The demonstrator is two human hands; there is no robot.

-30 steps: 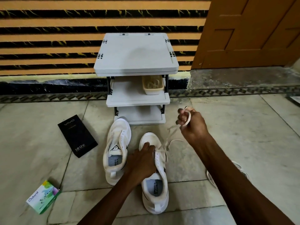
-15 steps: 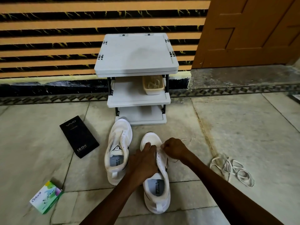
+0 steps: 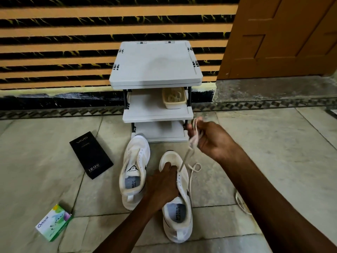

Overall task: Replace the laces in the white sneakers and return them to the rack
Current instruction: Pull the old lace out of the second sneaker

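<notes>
Tension comes from the right hand [image 3: 213,141] pinching the flat white lace [image 3: 184,161]. Below that grip, the left hand [image 3: 162,187] clamps the white mesh sneaker [image 3: 183,187] steady.

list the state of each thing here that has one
held sneaker, on floor, gripped by left hand
lace, pulled up taut from it, pinched by right hand
other sneaker, on floor, untouched
loose lace, lying on floor, untouched
black box, closed, flat on floor
green box, closed
basket, open-topped, on middle shelf of rack
</notes>
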